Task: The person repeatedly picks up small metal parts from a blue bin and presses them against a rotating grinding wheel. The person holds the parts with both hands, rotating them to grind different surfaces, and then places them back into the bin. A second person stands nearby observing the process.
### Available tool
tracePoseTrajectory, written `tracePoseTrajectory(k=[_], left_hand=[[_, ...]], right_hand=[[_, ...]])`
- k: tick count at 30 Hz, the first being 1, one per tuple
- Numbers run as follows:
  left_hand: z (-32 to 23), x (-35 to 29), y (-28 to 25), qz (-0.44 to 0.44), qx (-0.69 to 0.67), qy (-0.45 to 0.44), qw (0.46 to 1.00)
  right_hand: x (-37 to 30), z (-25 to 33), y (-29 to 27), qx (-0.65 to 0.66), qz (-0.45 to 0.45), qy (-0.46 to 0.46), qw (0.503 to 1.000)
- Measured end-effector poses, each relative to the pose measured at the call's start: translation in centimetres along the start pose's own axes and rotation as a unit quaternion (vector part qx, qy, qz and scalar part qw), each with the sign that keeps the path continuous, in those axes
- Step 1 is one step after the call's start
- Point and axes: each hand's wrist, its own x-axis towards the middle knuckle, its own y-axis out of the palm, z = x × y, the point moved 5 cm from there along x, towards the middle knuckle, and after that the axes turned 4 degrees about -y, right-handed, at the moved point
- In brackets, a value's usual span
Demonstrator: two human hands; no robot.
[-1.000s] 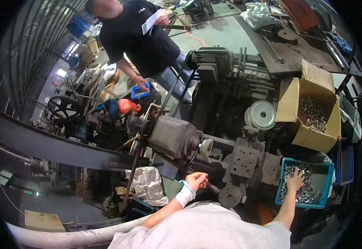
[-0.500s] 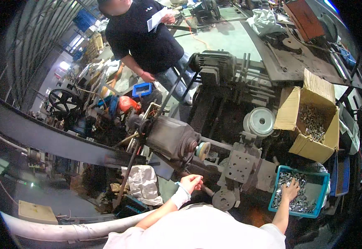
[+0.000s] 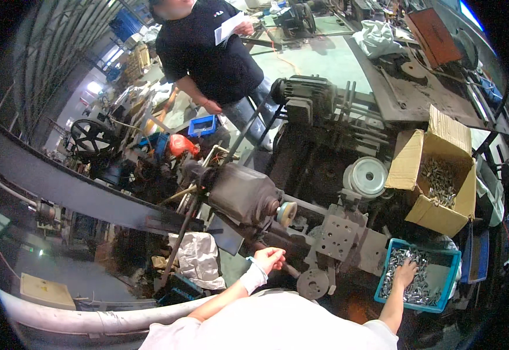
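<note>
On the right, my right hand point(image 3: 405, 273) reaches down into a teal plastic bin point(image 3: 456, 271) and touches small shiny metal parts point(image 3: 426, 294). Its fingers look apart, with the tips partly hidden among the pieces. My left hand point(image 3: 269, 258), with a white band at the wrist, is closed in front of a dark machine; whatever it holds is hidden. Near it are the machine's round spindle end point(image 3: 287, 214), a block with several holes point(image 3: 335, 236) and a round handwheel point(image 3: 313, 284).
A cardboard box point(image 3: 438, 214) of metal pieces stands behind the bin. A silver disc point(image 3: 366, 177) sits left of the box. Beyond the machine, a person point(image 3: 211, 58) in a black shirt holds papers. A pale pipe point(image 3: 85, 321) curves along the lower left.
The view has shifted slightly. My right hand has settled lower among the metal parts, its fingers less visible. My left hand keeps its closed pose.
</note>
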Motion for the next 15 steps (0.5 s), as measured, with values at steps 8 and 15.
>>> tracePoseTrajectory(k=[8, 15], left_hand=[[0.1, -0.6, -1.4, -0.014, -0.007, -0.004, 1.0], [-0.2, 0.1, -1.0, 0.015, -0.025, 0.004, 1.0]], right_hand=[[0.8, -0.6, -0.2, 0.127, 0.013, -0.007, 0.992], [0.8, -5.4, 3.7, 0.696, -0.049, 0.285, 0.657]])
